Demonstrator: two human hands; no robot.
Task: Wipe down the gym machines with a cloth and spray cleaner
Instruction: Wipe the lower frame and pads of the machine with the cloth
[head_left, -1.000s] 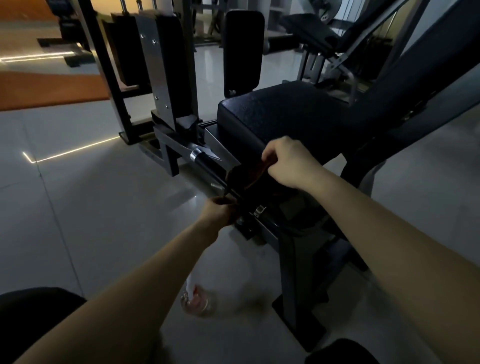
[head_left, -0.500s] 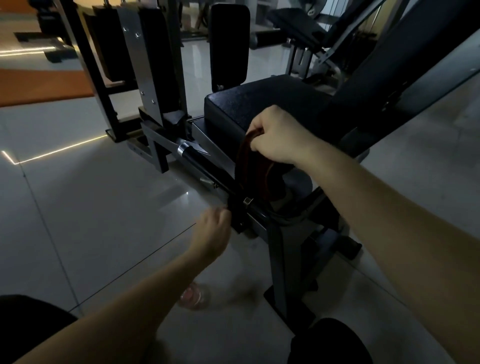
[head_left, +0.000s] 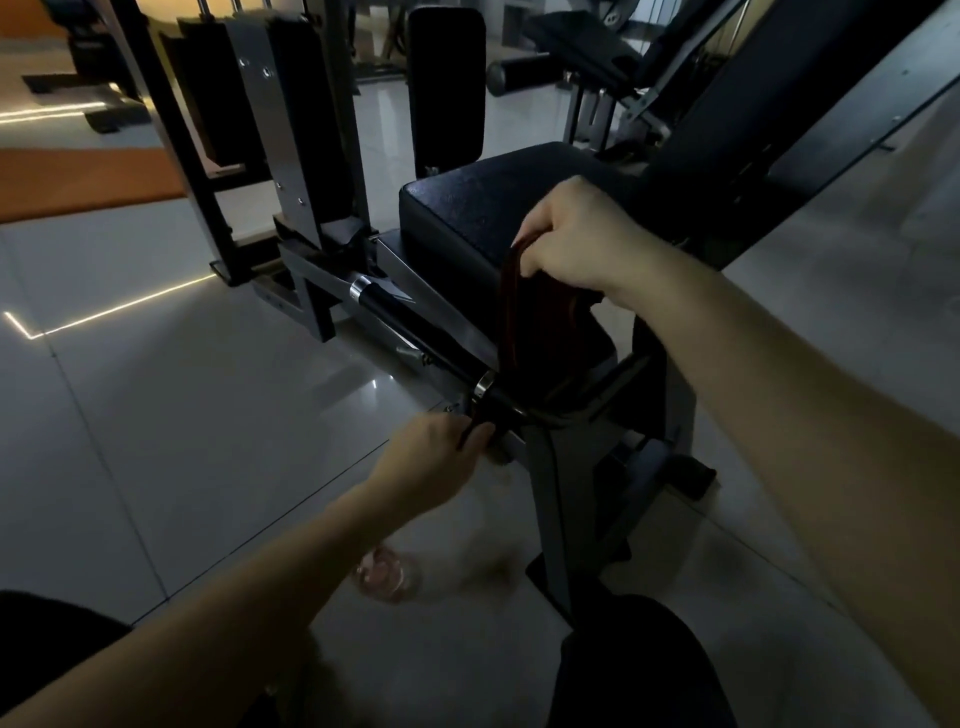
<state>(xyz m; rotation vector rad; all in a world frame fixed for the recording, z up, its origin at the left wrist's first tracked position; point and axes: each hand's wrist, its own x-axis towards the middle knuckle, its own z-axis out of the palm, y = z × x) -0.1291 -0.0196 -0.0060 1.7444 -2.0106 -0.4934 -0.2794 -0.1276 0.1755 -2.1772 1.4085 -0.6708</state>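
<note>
The only view comes from a wide-angle camera on the person's head, facing forward and steeply down. It sits close above the gym machine (head_left: 566, 493), whose seat (head_left: 483, 208) fills the middle. Both forearms (head_left: 779, 415) enter from the near edge, tiled floor (head_left: 156, 441) spreads left, other machines (head_left: 587, 57) stand far at the top. Straight lines bend near the edges.

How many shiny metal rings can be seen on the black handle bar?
2. The far ring is at the far end of the handle bar; the near ring is at its near end, beside the cloth. The cloth may hide more.
</note>
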